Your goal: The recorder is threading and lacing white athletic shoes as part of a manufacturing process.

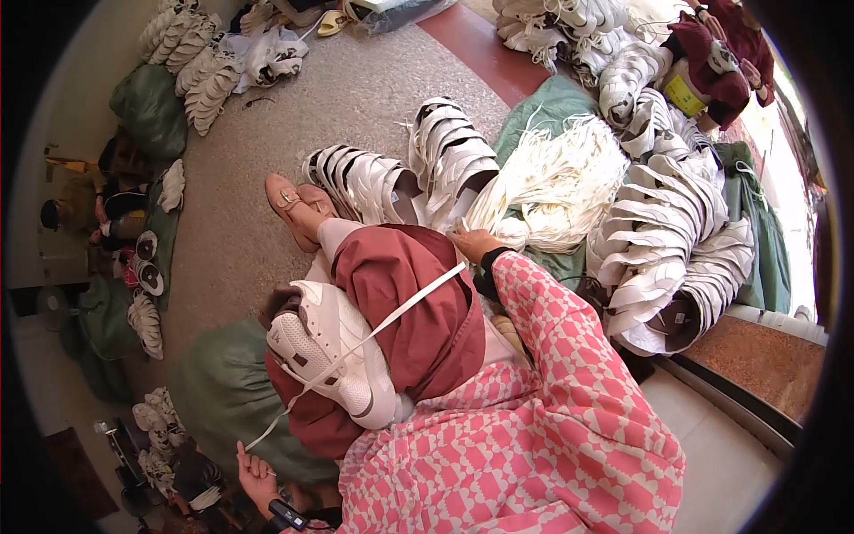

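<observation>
Off-white and grey mesh sneaker upper [342, 351], one only, rests on the person's lap, on dark-red cloth [391, 258]. Its long axis slants from upper left to lower right: the dark-lined collar is at upper left, the rounded toe points lower right, toward the person's body. Its underside is hidden.

At the far left, the curved, dark rim of the view leaves more shoe parts and a seated person [80, 200] hard to make out. At lower left, the left hand [258, 479] has curled fingers and one raised fingertip, which meets the end of a flat white lace [418, 300]; whether it pinches the lace, I cannot tell. Beside it, a dark green sack [213, 383] is partly covered by the lap.

One lace shows, crossing the upper and rising rightward over the cloth. Beyond are two feet in pinkish-tan shoes [282, 196], then two nested rows of white uppers [449, 151] on the floor.

The right hand [476, 242] is at the edge of one loose bundle of cream-white laces [569, 182]; its fingertips are hidden, so its grip is unclear. Farther right, overlapping stacks of white uppers [667, 222] defy counting; above, a person in maroon [694, 53] is cut off.
</observation>
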A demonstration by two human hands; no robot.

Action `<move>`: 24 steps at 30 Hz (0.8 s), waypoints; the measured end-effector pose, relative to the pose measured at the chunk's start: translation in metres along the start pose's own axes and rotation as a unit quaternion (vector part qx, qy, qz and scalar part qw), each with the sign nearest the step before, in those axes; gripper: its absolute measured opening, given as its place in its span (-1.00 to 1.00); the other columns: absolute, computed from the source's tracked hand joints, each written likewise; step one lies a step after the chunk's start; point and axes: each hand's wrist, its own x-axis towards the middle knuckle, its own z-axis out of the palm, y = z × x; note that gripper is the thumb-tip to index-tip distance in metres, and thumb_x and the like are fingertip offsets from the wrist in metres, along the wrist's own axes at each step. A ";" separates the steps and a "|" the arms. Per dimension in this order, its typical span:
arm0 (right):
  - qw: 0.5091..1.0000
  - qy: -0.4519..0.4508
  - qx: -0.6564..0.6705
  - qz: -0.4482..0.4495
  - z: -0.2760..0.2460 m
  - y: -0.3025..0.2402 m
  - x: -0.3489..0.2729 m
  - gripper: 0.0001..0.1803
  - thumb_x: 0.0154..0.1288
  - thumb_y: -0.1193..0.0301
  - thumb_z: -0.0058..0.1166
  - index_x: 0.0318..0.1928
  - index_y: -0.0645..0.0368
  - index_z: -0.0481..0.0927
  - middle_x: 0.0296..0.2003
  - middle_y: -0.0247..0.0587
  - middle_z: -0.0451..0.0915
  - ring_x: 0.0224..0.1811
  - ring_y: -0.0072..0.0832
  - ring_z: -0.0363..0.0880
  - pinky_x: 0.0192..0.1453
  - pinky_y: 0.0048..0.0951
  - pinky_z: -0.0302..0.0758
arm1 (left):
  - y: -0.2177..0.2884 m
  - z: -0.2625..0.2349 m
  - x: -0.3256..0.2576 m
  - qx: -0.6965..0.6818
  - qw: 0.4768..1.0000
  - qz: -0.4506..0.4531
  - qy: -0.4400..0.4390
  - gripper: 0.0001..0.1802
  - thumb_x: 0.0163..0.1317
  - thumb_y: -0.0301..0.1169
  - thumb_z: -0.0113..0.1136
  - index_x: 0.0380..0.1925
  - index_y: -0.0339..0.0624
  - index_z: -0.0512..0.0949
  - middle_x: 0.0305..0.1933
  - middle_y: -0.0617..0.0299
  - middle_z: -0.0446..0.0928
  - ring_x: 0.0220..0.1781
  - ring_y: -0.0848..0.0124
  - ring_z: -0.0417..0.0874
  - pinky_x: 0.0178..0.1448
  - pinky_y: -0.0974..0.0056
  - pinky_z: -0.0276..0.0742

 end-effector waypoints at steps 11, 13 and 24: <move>0.990 0.123 0.062 0.008 -0.074 0.081 -0.063 -0.73 0.18 0.53 0.03 -0.16 -0.02 0.68 -0.21 -0.03 0.48 -0.16 -0.06 0.60 -0.13 -0.11 0.52 | -0.012 0.001 0.015 0.002 0.999 -0.038 -0.033 -0.60 0.57 -0.25 -0.24 0.23 -0.21 0.37 -0.63 0.42 0.12 -0.72 0.60 0.04 -0.73 0.45 0.05; 0.968 0.208 0.118 0.080 -0.134 0.121 -0.074 -0.73 0.20 0.53 0.05 -0.10 0.02 0.65 -0.21 0.05 0.47 -0.12 0.05 0.55 -0.07 -0.09 0.49 | -0.015 0.011 0.022 0.001 0.998 -0.040 -0.050 -0.60 0.57 -0.24 -0.24 0.22 -0.20 0.38 -0.64 0.42 0.11 -0.73 0.60 0.03 -0.74 0.45 0.04; 0.891 0.452 0.019 0.035 -0.301 0.132 -0.124 -0.65 0.17 0.48 0.25 0.01 0.13 0.63 -0.23 -0.09 0.52 -0.22 -0.14 0.57 -0.11 -0.27 0.49 | -0.038 0.048 0.010 0.022 0.986 -0.008 -0.165 -0.61 0.57 -0.17 -0.22 0.07 -0.20 0.46 -0.69 0.44 0.03 -0.77 0.63 -0.04 -0.76 0.46 -0.04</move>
